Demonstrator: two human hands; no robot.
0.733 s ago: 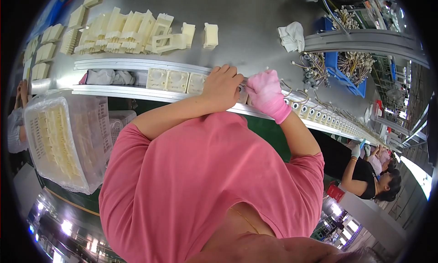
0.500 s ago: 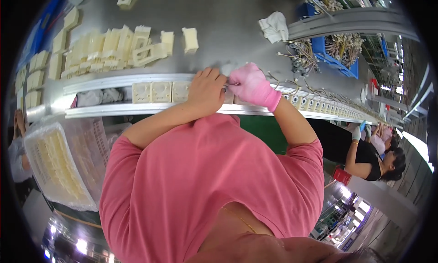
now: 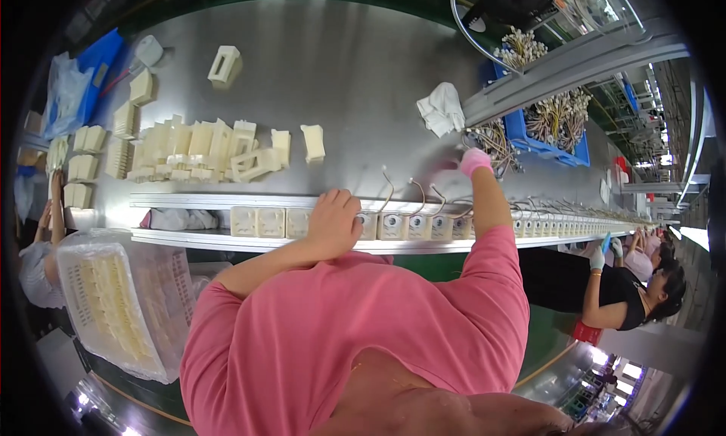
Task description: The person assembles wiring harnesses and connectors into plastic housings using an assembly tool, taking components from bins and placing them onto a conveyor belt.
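My bare left hand (image 3: 335, 223) lies over the row of white square plastic housings in the metal channel. Its fingers are bent together around one housing and reach the far rail. To its left are housings (image 3: 271, 223) without wires; to its right, housings (image 3: 392, 226) have round dark centres and thin wires rising from them. My right hand (image 3: 474, 162), in a pink glove, is stretched out to the far right, at the loose pile of wire leads (image 3: 495, 142). Its fingers are smeared by motion, so their grip does not show.
Cream plastic frames (image 3: 193, 148) stand in a group at the left of the metal table. A white cloth (image 3: 441, 109) lies near a blue bin (image 3: 548, 147) of wire leads under a metal beam (image 3: 575, 65). A plastic-wrapped crate (image 3: 121, 304) stands at left; a co-worker (image 3: 616, 288) sits at right.
My right hand has left the housing beside my left hand and moved right and away to the wire pile. My left hand stays on the row. The view has tilted toward the far table.
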